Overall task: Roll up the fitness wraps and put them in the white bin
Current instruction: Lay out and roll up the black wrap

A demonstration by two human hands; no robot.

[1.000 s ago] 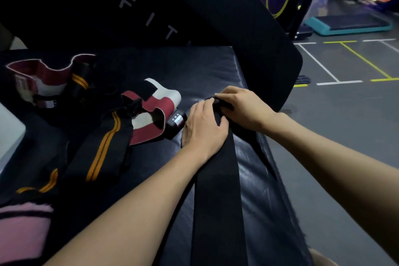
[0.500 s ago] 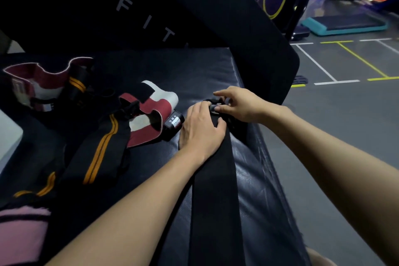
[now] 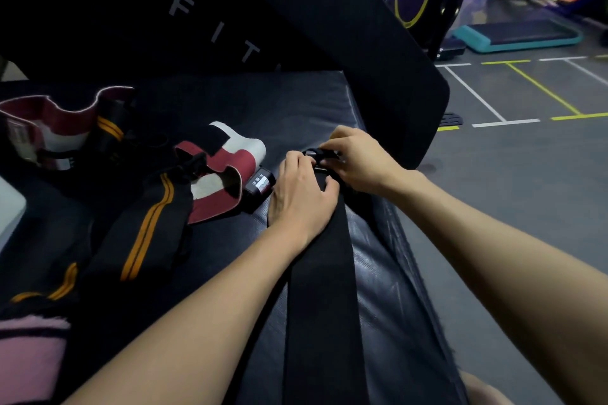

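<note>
Dim gym light falls on the black padded mat (image 3: 250, 115) under your arms, with a grey floor marked in white and yellow lines off to your right. Your black wrap (image 3: 320, 289) lies flat as a long plain band along the mat's right side, running from the bottom edge of view up to your hands. Its far end is bunched into a small dark fold. Your right hand (image 3: 358, 161) pinches that fold with curled fingers, while your left hand (image 3: 301, 191) curls over the band just below it. Left of your hands lie a red and white wrap (image 3: 227, 174), a black wrap with orange stripes (image 3: 148, 230) and a pink wrap (image 3: 26, 362). Only a corner of the white bin (image 3: 10, 207) shows at the left edge.
</note>
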